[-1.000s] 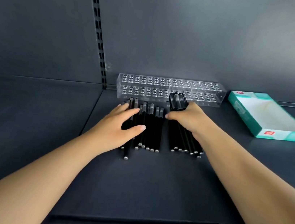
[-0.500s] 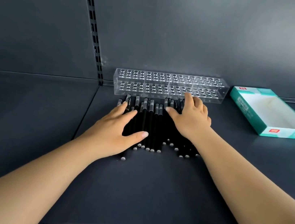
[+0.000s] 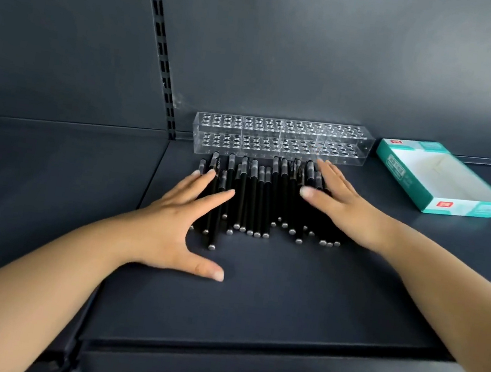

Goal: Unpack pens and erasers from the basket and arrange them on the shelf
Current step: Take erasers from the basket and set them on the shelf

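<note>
Head view: the pens [image 3: 263,199] are laid side by side on the shelf [image 3: 284,301], long axes running away from the person toward the clear holder [image 3: 282,139] just behind. Both hands are spread flat: the left hand [image 3: 183,218] is pressed on the row's left end, the right hand [image 3: 335,201] on its right end, equally near.

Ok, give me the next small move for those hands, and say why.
Probably pinch one pen from the row and stand it in the clear holder. The black pens lie flat on the shelf under the open left hand and right hand, and the holder's visible holes look unfilled.
</note>
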Tool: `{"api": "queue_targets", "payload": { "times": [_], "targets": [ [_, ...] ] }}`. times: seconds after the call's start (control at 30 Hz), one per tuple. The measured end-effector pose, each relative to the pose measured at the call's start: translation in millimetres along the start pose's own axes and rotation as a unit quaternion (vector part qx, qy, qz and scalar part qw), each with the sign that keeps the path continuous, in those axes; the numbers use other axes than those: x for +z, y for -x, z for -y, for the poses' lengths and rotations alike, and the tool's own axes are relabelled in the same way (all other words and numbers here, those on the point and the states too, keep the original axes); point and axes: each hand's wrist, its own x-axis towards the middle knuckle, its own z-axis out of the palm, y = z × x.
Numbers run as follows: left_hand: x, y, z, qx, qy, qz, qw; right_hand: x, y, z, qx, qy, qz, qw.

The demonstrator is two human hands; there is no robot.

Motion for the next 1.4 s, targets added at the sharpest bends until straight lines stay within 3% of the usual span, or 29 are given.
{"api": "queue_targets", "payload": {
  "times": [0.1, 0.2, 0.4, 0.77, 0.87, 0.97, 1.07, 1.17, 1.27, 1.4],
  "targets": [
    [1.3, -8.7, -2.0, 0.014, -0.015, -0.019, 1.000, -5.7, 27.4, -3.9, -0.030, 0.145, 0.087, 0.985],
    [1.2, -15.5, -6.8, 0.000, -0.020, -0.016, 1.000, -4.4, 30.9, -7.0, -0.056, 0.242, 0.095, 0.964],
    [8.7, -20.5, -13.9, -0.002, -0.023, -0.065, 0.998, -3.3, 22.0, -10.8, -0.095, 0.191, 0.034, 0.976],
    [12.5, -7.0, -28.8, -0.038, -0.017, -0.141, 0.989, -6.6, 25.6, -6.5, -0.126, 0.182, 0.026, 0.975],
    [5.0, 8.3, -34.7, -0.036, 0.003, -0.232, 0.972, -10.4, 28.3, 8.9, -0.168, 0.181, -0.006, 0.969],
    [-10.4, 37.9, -37.2, -0.092, 0.053, -0.346, 0.932, -7.6, 29.8, 40.0, -0.202, 0.234, -0.051, 0.950],
    [-29.1, 85.3, -28.5, -0.151, 0.050, -0.402, 0.902, 9.7, 34.2, 90.9, -0.233, 0.250, -0.088, 0.936],
    [-47.3, 141.1, -11.0, -0.193, -0.003, -0.449, 0.872, 40.5, 41.5, 147.0, -0.258, 0.180, -0.079, 0.946],
    [-61.4, 216.7, 7.4, -0.234, -0.061, -0.474, 0.847, 84.2, 60.4, 209.7, -0.299, 0.118, -0.068, 0.944],
    [-68.6, 317.7, 36.6, -0.228, -0.105, -0.464, 0.849, 149.5, 87.6, 281.7, -0.329, 0.100, -0.052, 0.937]
  ]
}}
